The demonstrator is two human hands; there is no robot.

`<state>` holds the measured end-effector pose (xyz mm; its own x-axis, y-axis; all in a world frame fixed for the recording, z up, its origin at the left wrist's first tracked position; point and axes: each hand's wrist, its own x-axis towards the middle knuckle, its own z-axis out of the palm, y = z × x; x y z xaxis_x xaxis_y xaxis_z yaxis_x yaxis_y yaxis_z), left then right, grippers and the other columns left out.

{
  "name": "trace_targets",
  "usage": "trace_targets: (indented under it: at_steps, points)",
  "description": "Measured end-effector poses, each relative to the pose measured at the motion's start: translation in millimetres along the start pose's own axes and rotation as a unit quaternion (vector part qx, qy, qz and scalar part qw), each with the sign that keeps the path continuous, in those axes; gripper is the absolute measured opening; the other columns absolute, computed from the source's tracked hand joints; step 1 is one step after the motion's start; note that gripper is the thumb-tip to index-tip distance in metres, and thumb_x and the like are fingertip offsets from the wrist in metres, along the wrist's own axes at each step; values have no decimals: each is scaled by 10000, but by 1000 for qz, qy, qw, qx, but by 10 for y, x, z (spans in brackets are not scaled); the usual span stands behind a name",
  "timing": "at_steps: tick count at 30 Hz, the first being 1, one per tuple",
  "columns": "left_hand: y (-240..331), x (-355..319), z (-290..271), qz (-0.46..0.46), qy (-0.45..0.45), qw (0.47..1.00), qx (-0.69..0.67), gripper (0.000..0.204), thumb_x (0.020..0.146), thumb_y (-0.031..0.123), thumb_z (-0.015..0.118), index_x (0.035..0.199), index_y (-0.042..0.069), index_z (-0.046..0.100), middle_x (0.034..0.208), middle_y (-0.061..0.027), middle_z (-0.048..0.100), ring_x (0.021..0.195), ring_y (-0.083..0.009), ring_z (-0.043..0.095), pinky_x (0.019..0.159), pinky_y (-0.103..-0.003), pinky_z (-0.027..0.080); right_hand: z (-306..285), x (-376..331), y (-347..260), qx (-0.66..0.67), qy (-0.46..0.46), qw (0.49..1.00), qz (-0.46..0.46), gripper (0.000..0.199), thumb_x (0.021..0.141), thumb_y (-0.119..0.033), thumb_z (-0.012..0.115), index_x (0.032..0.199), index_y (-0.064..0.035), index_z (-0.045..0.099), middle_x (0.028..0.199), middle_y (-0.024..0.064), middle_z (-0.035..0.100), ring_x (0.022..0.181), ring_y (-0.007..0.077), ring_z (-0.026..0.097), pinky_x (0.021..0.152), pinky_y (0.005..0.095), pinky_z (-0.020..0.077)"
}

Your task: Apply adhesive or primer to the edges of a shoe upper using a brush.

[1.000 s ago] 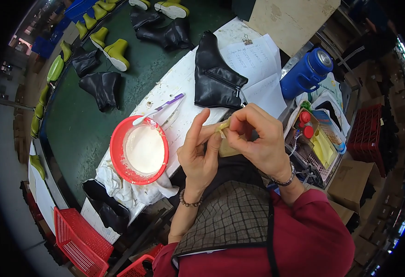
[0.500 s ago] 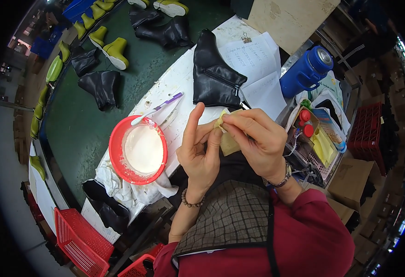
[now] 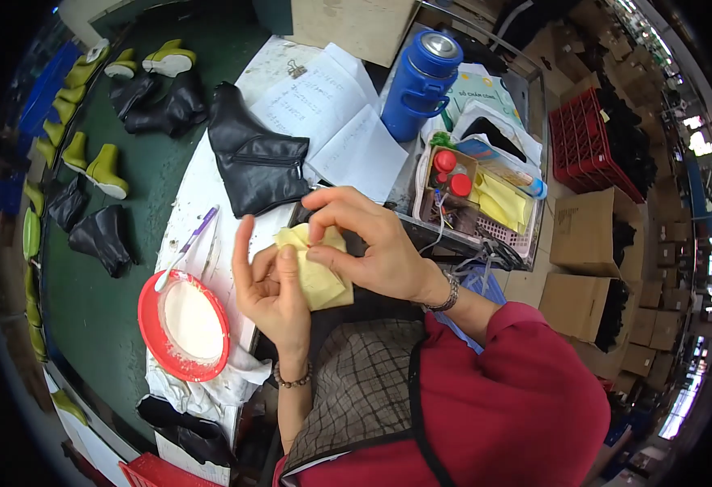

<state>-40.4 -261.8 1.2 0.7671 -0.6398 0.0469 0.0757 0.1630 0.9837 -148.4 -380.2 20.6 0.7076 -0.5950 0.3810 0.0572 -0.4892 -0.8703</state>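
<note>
Fingers (image 3: 323,253) of both hands pinching yellow piece (image 3: 317,280), blue flask (image 3: 417,85) behind, brown cartons (image 3: 587,231) rt

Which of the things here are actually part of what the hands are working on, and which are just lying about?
In hand:
left hand
right hand
yellow piece, pinched between both hands

Lying about:
red bowl of white paste
brush
black boot upper
blue flask
paper sheets
basket of small bottles

Pale yellow piece (image 3: 321,276), creased, pinched btwn both hands above lap.
</note>
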Motion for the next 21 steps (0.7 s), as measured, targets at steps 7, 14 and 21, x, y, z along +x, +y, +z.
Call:
trace_targets:
  at_steps: [7,14,21]
  points:
    - [-233,-51,261,-72,-159,984,-38,597,1016,-3,555,1549,17,288,1261,-184,643,1042,-156,668,862,-275,560,-689,-356,443,-69,91,977,181,197,877,7,689,1044,-26,591,991,28,615,909,97,606,817,241,506]
    - [-330,57,147,-102,-188,977,-1,405,1023,36,558,1422,-9,509,1230,-149,668,1003,-153,666,817,-261,559,-1935,-945,1050,-293,223,905,213,235,864,79,646,1025,-44,528,912,19,609,821,92,635,724,247,530]
    - [-344,96,121,-105,-206,973,17,356,1020,38,562,1374,-11,558,1194,-131,687,987,-143,663,802,-256,552,-2014,-1582,1423,-330,166,866,337,222,800,95,625,944,-32,514,757,62,592,659,155,596,617,286,498]
